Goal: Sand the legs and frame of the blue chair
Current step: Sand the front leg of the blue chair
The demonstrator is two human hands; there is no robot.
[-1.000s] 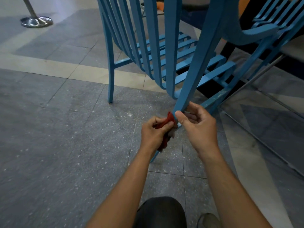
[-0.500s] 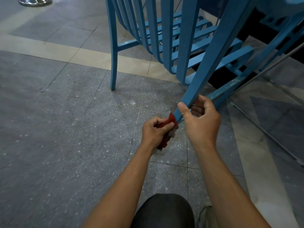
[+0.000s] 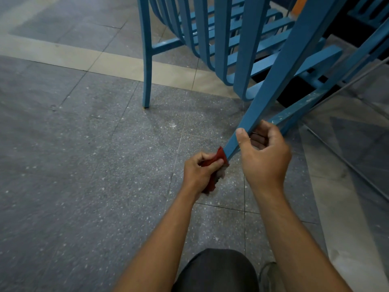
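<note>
A blue slatted chair (image 3: 221, 39) stands on the floor ahead, seen from behind. Its near rear leg (image 3: 271, 85) slants down toward me. My right hand (image 3: 263, 157) is wrapped around that leg low down, thumb on its front face. Just below it, my left hand (image 3: 200, 169) pinches a folded red piece of sandpaper (image 3: 217, 159) against the lower end of the leg. The leg's foot is hidden behind the sandpaper and my left hand. The other rear leg (image 3: 147, 81) stands on the floor at the left.
The floor is grey speckled tile (image 3: 84, 165) with a beige band (image 3: 105, 62) across the back. A second blue chair (image 3: 368, 9) and a thin metal rod (image 3: 347, 85) sit at the right. My knee (image 3: 216, 270) and shoe (image 3: 267, 277) are at the bottom.
The view has tilted down and nearer the leg. My left hand with the sandpaper has slid lower along the leg, away from my right hand. My right hand keeps its hold.
</note>
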